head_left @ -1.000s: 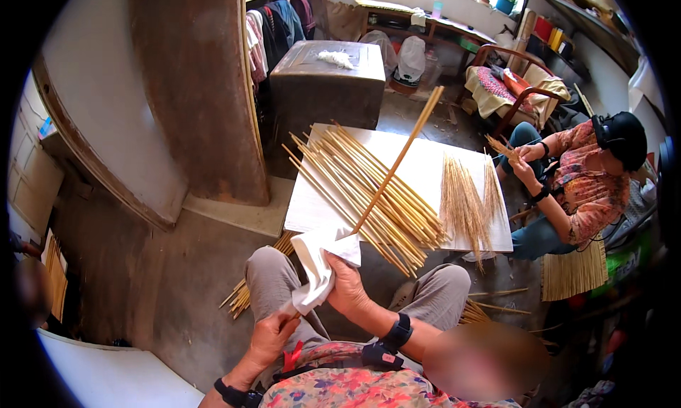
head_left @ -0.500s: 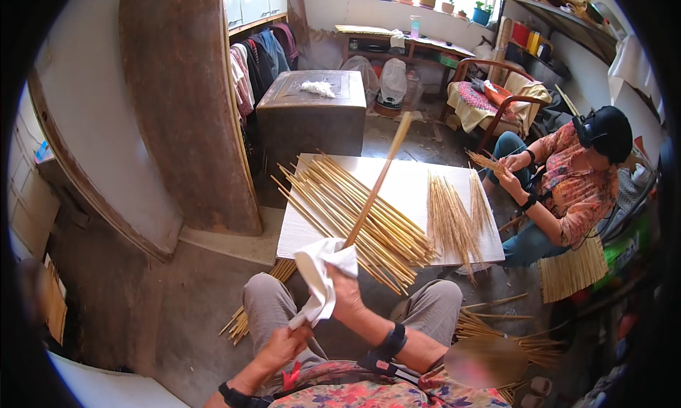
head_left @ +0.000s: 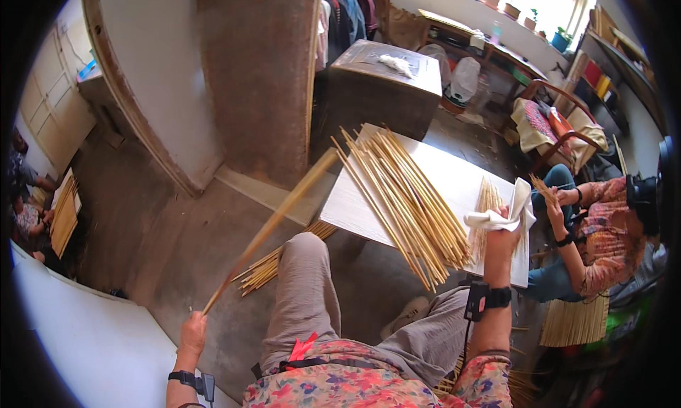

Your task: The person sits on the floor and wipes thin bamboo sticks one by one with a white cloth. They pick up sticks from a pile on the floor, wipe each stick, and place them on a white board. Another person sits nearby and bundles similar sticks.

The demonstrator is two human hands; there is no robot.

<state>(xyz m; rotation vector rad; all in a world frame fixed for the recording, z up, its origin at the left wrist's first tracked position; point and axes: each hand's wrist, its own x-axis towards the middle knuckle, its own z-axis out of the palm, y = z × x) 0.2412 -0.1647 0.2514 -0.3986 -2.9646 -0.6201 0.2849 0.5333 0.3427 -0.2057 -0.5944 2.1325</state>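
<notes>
My left hand (head_left: 190, 331), low on the left, is closed round the lower end of a long tan plant stalk (head_left: 273, 221). The stalk slants up and right, its far end near the table's left edge; motion smears it a little. Out to the right, my right hand (head_left: 502, 239) grips a white cloth (head_left: 500, 213) that spreads above its fingers, over the right end of the table. Between the hands, a pile of yellowish stalks (head_left: 408, 206) lies on the white table (head_left: 357, 213), touched by neither hand.
Thin feathery stalks (head_left: 489, 194) lie on the table's right end. More stalks (head_left: 273, 267) rest on the floor by my left knee. A co-worker (head_left: 603, 224) sits at the right, handling a small bundle. A brown chest (head_left: 390, 89) stands beyond the table.
My hands have moved far apart. The left hand has carried the stalk to the left, while the right hand, with the cloth, has swung off the stalk to the right. The view has shifted.
</notes>
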